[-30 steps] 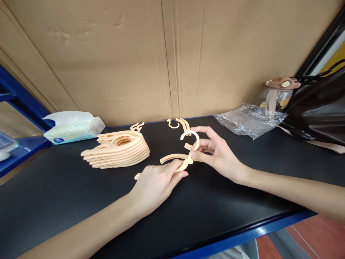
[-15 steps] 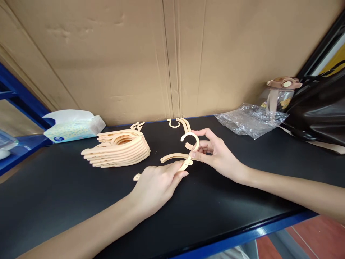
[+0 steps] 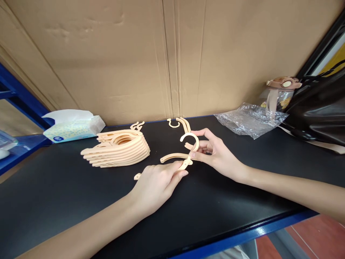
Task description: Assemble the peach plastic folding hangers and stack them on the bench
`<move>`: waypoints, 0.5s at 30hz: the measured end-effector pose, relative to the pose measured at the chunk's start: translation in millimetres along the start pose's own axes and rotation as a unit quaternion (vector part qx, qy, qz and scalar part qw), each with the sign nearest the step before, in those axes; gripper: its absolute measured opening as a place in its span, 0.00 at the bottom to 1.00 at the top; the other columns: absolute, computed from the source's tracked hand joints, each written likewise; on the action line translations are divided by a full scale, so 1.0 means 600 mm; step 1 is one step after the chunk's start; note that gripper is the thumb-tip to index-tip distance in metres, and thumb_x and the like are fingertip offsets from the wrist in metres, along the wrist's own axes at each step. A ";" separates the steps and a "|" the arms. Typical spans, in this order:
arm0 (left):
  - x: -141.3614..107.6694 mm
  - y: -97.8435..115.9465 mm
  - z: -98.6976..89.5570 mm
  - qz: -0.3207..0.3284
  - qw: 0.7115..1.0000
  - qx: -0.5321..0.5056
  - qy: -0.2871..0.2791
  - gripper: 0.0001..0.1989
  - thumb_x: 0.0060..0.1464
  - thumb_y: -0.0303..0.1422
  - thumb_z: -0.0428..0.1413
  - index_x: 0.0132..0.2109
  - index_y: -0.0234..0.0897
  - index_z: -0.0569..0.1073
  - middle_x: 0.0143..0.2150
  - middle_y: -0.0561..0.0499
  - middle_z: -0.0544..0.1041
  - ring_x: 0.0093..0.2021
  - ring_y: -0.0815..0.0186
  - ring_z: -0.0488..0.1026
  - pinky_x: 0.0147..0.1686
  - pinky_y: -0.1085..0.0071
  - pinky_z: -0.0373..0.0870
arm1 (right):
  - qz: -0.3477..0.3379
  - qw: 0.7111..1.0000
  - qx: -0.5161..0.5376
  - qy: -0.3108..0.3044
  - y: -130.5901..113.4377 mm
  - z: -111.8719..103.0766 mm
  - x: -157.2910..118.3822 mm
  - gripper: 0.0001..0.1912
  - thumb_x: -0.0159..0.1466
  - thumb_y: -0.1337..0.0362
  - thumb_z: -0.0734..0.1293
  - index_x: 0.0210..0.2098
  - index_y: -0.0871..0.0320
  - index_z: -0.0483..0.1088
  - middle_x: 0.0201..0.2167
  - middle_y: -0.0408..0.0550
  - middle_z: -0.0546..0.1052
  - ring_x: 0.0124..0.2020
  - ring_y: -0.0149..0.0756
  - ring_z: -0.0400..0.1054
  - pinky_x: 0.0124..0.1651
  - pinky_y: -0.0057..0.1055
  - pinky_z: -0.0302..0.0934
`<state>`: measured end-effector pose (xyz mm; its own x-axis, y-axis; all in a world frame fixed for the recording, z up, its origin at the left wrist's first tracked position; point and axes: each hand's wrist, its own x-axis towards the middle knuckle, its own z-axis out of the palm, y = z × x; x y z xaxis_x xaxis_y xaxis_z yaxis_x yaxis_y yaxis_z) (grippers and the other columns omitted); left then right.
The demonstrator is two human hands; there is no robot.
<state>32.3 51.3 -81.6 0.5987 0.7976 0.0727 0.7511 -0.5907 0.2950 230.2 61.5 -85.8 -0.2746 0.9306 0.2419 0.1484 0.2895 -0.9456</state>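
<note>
My left hand (image 3: 159, 183) is closed around a cream plastic hanger arm (image 3: 185, 164), whose far end pokes out behind the knuckles. Between the thumb and fingers of my right hand (image 3: 212, 151) is a cream hanger hook (image 3: 196, 141), its curve upward and its lower end meeting the arm. Whether the two parts are locked together cannot be made out. Another hanger arm (image 3: 174, 156) lies on the table just behind them, partly covered by my right hand. Further back, more curved arms (image 3: 184, 124) rest beside a loose hook (image 3: 174, 125).
On the left of the black table (image 3: 215, 216) sits a stack of folded hangers (image 3: 121, 154), with loose hooks (image 3: 137, 126) behind it. A tissue pack (image 3: 72, 126) stands further left. Clear plastic wrap (image 3: 250, 118), a bottle (image 3: 283, 93) and a black bag (image 3: 320, 104) occupy the right.
Almost nothing differs. Both hands keep their grip, and the hook and arm have shifted only very slightly.
</note>
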 end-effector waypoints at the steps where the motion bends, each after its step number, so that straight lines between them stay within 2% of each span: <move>1: 0.000 0.000 0.000 0.000 1.000 -0.002 0.000 0.16 0.64 0.41 0.40 0.36 0.40 0.68 0.24 0.55 0.71 0.23 0.68 0.67 0.23 0.74 0.49 | 0.000 1.000 0.002 -0.001 0.000 0.000 0.000 0.21 0.59 0.65 0.67 0.48 0.56 0.55 0.28 0.39 0.73 0.29 0.28 0.67 0.38 0.31 0.63; 6: 0.000 -0.001 0.001 0.001 1.000 -0.004 0.002 0.16 0.64 0.41 0.40 0.38 0.40 0.69 0.24 0.55 0.71 0.22 0.67 0.67 0.23 0.74 0.49 | 0.003 1.000 0.014 -0.008 0.001 0.000 -0.001 0.20 0.60 0.66 0.67 0.48 0.56 0.55 0.28 0.39 0.73 0.30 0.29 0.69 0.40 0.33 0.64; 15: 0.003 -0.006 0.004 0.013 1.000 0.003 0.008 0.14 0.64 0.41 0.41 0.40 0.41 0.68 0.24 0.56 0.71 0.23 0.67 0.67 0.23 0.73 0.49 | -0.027 0.999 -0.012 -0.021 0.003 0.000 -0.003 0.19 0.61 0.65 0.66 0.48 0.54 0.55 0.28 0.38 0.73 0.28 0.29 0.68 0.35 0.30 0.62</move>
<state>31.3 54.3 -84.8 0.6134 0.7840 0.0955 0.7374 -0.6118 0.2862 230.8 60.4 -87.7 -0.3217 0.9036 0.2829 0.1556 0.3452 -0.9255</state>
